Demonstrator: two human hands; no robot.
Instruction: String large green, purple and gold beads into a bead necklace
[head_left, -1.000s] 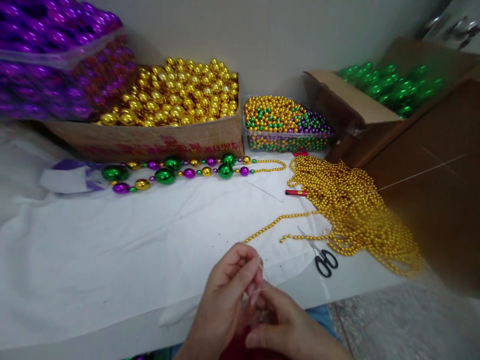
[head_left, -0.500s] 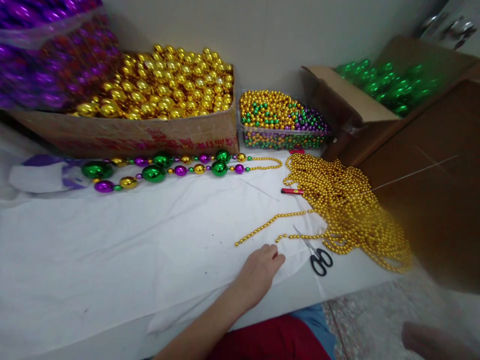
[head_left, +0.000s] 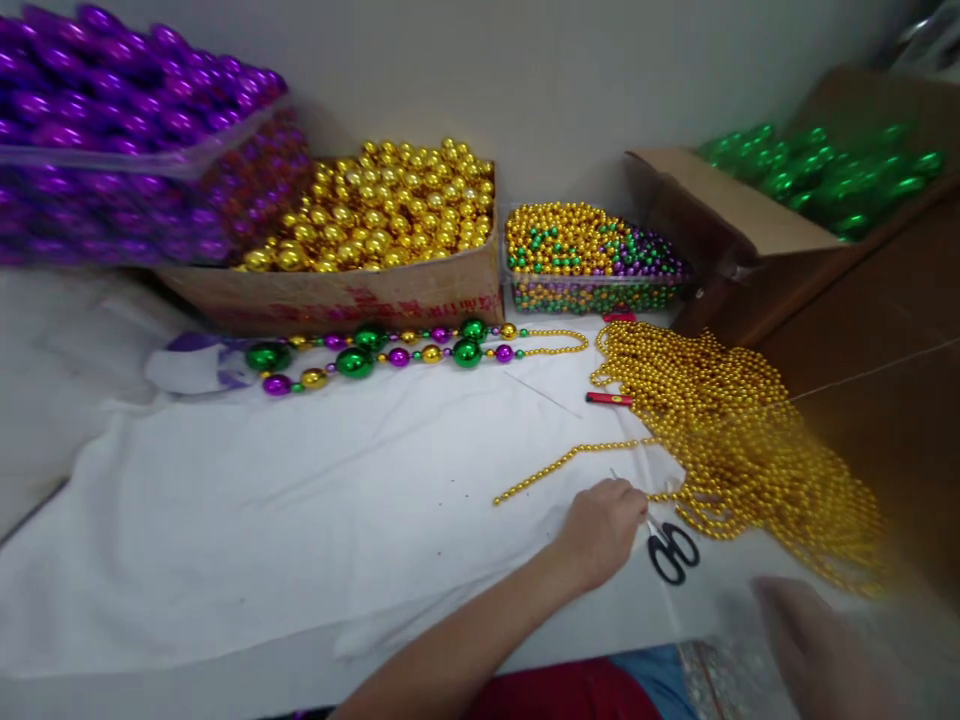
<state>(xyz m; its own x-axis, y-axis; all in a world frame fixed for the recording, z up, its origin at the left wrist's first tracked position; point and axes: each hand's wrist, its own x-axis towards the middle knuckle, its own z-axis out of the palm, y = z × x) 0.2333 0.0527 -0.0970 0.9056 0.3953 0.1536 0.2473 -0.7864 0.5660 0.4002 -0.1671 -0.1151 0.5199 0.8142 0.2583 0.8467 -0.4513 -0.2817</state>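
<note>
My left hand (head_left: 604, 530) reaches across the white cloth (head_left: 262, 500) with its fingers curled down at the near end of a loose gold bead strand (head_left: 562, 462). What the fingers pinch is hidden. Black-handled scissors (head_left: 673, 552) lie just right of that hand, touching its fingertips. A big heap of gold bead strands (head_left: 742, 440) spreads behind them. My right hand (head_left: 810, 650) is a motion-smeared shape at the lower right, off the table edge, and its fingers cannot be read.
A finished necklace (head_left: 390, 352) of green, purple and gold balls lies at the back. Behind it stand a box of gold balls (head_left: 375, 215), a tub of small mixed beads (head_left: 592, 250), purple balls (head_left: 112, 150) and a carton of green balls (head_left: 810, 175). A red stick (head_left: 609, 398) lies by the heap.
My hands, first together near my lap, have parted. The left hand has moved right to the strand end by the scissors. The right hand swung out low to the right.
</note>
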